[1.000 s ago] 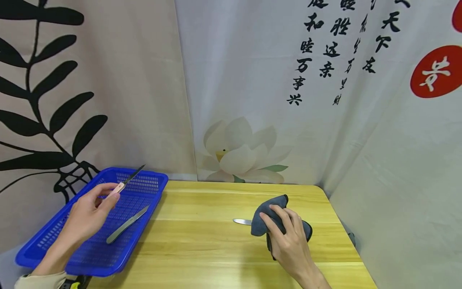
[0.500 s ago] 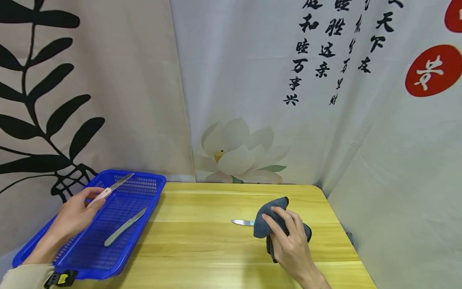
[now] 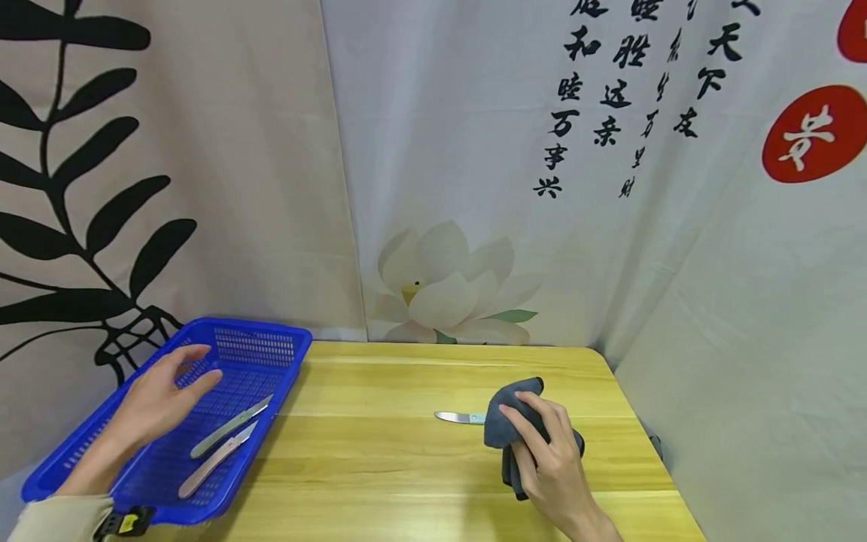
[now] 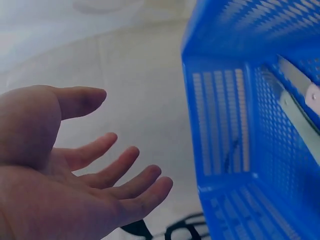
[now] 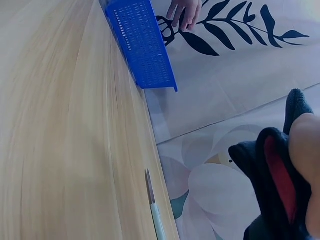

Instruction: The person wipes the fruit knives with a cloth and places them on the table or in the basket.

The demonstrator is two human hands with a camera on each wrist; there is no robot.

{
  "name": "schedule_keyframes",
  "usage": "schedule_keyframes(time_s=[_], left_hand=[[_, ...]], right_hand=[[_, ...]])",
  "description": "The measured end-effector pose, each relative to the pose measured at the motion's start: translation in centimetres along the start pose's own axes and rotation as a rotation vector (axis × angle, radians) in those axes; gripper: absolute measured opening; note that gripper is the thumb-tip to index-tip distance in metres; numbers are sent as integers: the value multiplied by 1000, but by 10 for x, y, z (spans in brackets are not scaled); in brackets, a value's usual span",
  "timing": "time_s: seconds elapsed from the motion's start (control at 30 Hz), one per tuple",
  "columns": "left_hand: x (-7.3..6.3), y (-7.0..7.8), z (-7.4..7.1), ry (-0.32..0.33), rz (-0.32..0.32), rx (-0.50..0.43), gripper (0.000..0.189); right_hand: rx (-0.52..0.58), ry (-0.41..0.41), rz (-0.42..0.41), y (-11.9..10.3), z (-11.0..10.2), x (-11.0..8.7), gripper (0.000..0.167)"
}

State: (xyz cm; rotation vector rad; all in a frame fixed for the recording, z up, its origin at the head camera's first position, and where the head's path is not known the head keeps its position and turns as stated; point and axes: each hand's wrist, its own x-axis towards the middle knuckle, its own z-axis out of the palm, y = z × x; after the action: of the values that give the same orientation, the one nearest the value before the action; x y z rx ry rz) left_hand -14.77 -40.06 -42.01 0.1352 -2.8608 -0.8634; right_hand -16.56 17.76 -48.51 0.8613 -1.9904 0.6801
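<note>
My left hand [image 3: 162,399] is over the blue plastic basket [image 3: 260,327] with thumb and fingers spread apart, holding nothing. Inside the basket lie two small knives side by side, one with a pale green handle [image 3: 211,439] and one with a pale pink handle [image 3: 201,476]. At the right, my right hand [image 3: 552,463] grips a dark grey-blue cloth [image 3: 504,425] above the table. A third knife [image 3: 460,417], with a light blue handle, lies on the table; the cloth hides most of its handle in the head view. In the right wrist view this knife [image 5: 156,220] lies apart from the cloth.
The light wooden table [image 3: 366,467] ends at a curtain [image 3: 447,173] printed with a lotus and characters. A leaf-patterned curtain [image 3: 257,188] hangs behind the basket, which stands at the table's left side.
My left hand has lowered the pink-handled knife into the basket and let it go beside the green-handled one. The right hand and cloth have shifted slightly right and down, baring more of the light blue handle.
</note>
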Motion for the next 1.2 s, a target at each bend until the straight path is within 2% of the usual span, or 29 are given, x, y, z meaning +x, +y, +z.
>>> schedule_keyframes(time_s=[0.1, 0.2, 0.27, 0.37, 0.7, 0.87, 1.2], left_hand=[[2, 16, 8, 7, 36, -23, 73], [4, 34, 17, 24, 87, -39, 70], [5, 47, 23, 25, 118, -55, 69], [5, 66, 34, 20, 165, -82, 69], [14, 130, 70, 12, 337, -161, 63], [20, 151, 100, -6, 399, -183, 60], [25, 188, 179, -164, 463, -197, 59]], right_hand=[[21, -19, 41, 1, -3, -4, 40], [53, -36, 80, 3, -5, -9, 31], [67, -56, 118, 4, -7, -13, 37], [90, -72, 172, 5, -9, -18, 61], [141, -77, 292, 9, -17, -30, 64], [168, -71, 333, 11, -20, -34, 62], [234, -40, 430, 9, -25, -38, 61]])
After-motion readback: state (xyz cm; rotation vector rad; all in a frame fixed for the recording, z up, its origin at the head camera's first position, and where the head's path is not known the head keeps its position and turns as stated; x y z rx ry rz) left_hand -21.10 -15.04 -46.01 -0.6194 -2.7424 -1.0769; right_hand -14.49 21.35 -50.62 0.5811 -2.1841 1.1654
